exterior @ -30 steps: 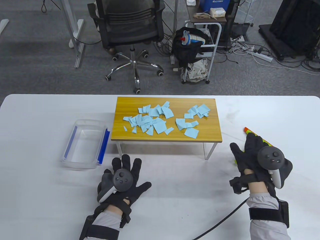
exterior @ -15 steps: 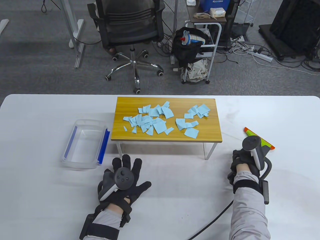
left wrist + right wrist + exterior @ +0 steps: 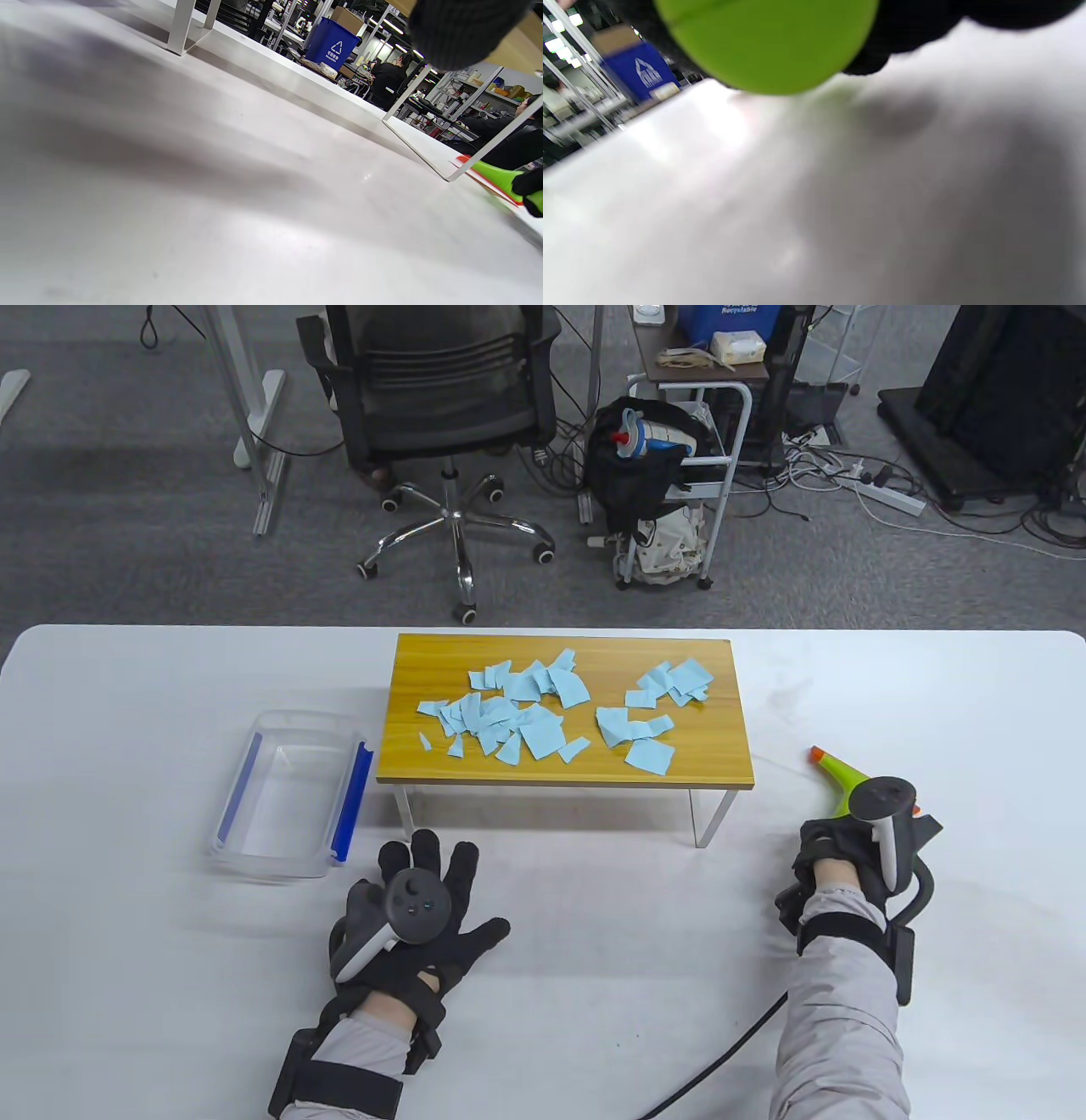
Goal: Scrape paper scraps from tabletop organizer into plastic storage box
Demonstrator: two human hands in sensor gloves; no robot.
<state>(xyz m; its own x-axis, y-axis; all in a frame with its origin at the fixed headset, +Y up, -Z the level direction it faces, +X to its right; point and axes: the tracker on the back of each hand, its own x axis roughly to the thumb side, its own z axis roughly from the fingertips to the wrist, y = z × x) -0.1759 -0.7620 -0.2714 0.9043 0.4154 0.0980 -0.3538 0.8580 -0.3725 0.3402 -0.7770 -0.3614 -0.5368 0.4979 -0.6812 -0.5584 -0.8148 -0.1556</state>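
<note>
From my remote seat I saw the wooden organizer (image 3: 564, 711) standing in the middle of the table view on the white table (image 3: 127, 984), its top covered with light blue paper scraps (image 3: 543, 712) in two loose clusters, a larger one toward centre-left and a smaller one toward centre-right. The clear plastic storage box (image 3: 288, 793) with blue side strips sat just left of the organizer, in the left-centre of the frame, and I saw no scraps inside it. My left hand (image 3: 420, 912) lay flat on the table at lower centre-left, fingers spread and gripping nothing, just below the organizer's front edge and beside the near corner of the box. My right hand (image 3: 848, 857) was at the lower right, curled around the handle of a green scraper (image 3: 836, 780) whose orange-tipped end pointed toward the upper left. In the right wrist view the green handle (image 3: 768, 42) filled the top of the frame with dark gloved fingers (image 3: 908, 29) wrapped beside it, just above the blurred tabletop. In the left wrist view the scraper (image 3: 500, 180) showed at the right edge, past the organizer's white leg (image 3: 488, 146).
</note>
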